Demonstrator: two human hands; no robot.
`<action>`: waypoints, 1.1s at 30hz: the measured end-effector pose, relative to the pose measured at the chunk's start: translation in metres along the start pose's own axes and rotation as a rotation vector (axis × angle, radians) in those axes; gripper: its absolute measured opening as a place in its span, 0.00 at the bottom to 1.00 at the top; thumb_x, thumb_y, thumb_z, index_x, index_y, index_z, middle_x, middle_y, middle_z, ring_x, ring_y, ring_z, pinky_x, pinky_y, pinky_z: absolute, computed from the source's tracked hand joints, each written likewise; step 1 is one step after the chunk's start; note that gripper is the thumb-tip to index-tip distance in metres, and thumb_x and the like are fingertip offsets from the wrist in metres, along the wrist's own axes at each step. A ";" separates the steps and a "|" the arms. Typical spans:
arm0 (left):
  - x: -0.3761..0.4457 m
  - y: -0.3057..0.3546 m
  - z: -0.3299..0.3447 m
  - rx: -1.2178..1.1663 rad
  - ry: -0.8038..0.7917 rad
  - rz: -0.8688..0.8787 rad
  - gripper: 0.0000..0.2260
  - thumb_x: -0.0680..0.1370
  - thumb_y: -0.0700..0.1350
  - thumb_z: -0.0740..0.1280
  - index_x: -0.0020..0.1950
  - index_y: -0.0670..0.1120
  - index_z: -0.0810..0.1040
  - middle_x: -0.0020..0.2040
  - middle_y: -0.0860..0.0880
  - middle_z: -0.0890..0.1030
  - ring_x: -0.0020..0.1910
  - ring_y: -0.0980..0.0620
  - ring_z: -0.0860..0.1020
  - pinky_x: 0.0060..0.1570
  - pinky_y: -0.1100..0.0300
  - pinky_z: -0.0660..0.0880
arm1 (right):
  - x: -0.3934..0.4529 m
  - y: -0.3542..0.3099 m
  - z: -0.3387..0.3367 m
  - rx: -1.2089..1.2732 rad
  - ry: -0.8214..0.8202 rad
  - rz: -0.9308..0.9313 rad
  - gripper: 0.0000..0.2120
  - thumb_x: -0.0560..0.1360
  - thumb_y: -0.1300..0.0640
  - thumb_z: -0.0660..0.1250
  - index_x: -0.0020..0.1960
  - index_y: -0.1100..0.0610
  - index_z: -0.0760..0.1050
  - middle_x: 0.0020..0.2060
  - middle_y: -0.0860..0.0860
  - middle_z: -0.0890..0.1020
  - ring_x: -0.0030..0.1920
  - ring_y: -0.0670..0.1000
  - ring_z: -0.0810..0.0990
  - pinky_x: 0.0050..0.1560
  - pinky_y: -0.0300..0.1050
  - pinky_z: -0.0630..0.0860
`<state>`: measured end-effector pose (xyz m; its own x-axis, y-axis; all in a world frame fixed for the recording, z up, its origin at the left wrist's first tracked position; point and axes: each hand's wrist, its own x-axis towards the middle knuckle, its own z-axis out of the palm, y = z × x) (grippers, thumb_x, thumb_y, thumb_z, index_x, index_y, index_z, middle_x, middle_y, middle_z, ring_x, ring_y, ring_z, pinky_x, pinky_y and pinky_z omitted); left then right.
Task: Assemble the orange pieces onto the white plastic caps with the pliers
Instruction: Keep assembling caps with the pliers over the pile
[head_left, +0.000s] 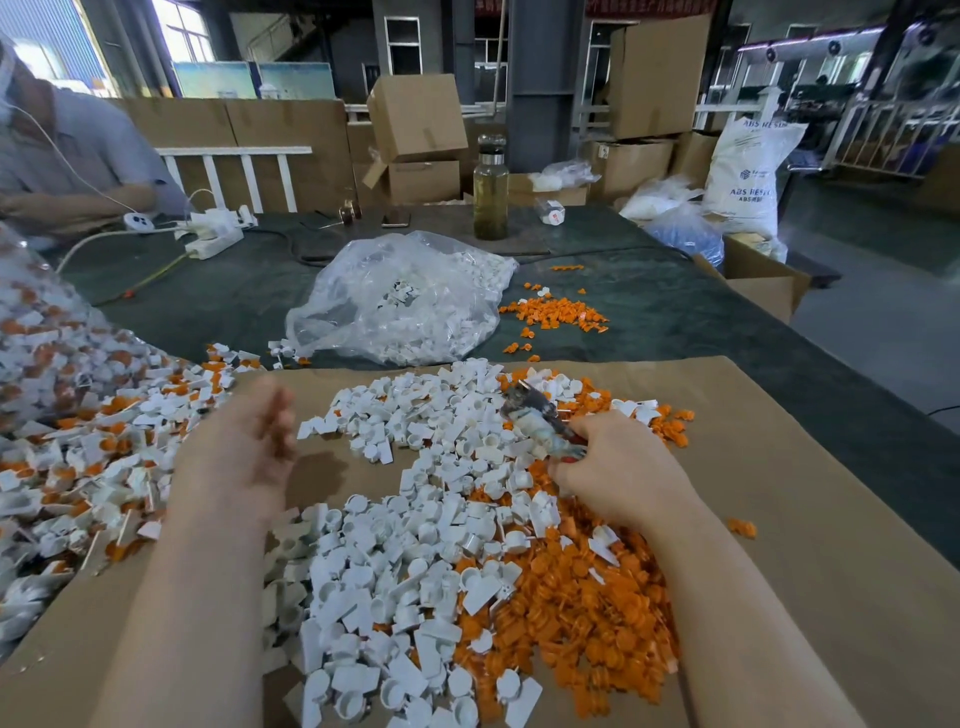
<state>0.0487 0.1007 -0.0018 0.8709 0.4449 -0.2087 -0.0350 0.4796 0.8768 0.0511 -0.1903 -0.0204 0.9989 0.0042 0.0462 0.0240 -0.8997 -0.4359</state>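
Note:
Loose white plastic caps (415, 525) lie heaped on a brown cardboard sheet (810, 519) in front of me. Orange pieces (587, 597) are piled to their right. My right hand (618, 467) grips worn grey pliers (535, 421), whose jaws point up and left over the caps. My left hand (244, 447) hovers blurred above the sheet, fingers loosely spread, holding nothing. A heap of caps with orange pieces fitted (98, 457) lies to the left.
A clear bag of white caps (400, 296) and a small orange pile (556, 312) sit further back on the dark table. A glass bottle (490, 192), a power strip (215, 236) and cardboard boxes stand behind. Another person's arm (72, 202) rests at far left.

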 end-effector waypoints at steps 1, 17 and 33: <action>-0.004 -0.002 0.011 0.158 -0.067 0.007 0.02 0.79 0.45 0.69 0.49 0.47 0.80 0.38 0.53 0.81 0.33 0.59 0.75 0.35 0.65 0.73 | 0.000 0.000 0.001 -0.008 -0.004 0.000 0.05 0.72 0.51 0.67 0.40 0.51 0.75 0.36 0.47 0.78 0.36 0.48 0.77 0.30 0.41 0.70; -0.033 -0.053 0.061 1.466 -0.477 0.400 0.08 0.80 0.46 0.64 0.55 0.52 0.81 0.51 0.54 0.80 0.42 0.56 0.77 0.38 0.64 0.71 | 0.002 -0.009 0.016 -0.144 0.075 -0.006 0.05 0.74 0.50 0.67 0.49 0.47 0.75 0.38 0.43 0.76 0.36 0.45 0.73 0.27 0.40 0.66; -0.040 -0.054 0.063 1.444 -0.497 0.449 0.04 0.77 0.43 0.68 0.47 0.53 0.78 0.44 0.57 0.77 0.44 0.56 0.76 0.35 0.68 0.69 | 0.001 -0.016 0.007 0.173 0.177 -0.009 0.11 0.75 0.47 0.68 0.38 0.49 0.69 0.35 0.45 0.76 0.34 0.45 0.74 0.29 0.41 0.64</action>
<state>0.0464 0.0090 -0.0138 0.9948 -0.0731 0.0712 -0.1001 -0.8347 0.5416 0.0524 -0.1729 -0.0193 0.9764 -0.0789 0.2011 0.0543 -0.8116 -0.5816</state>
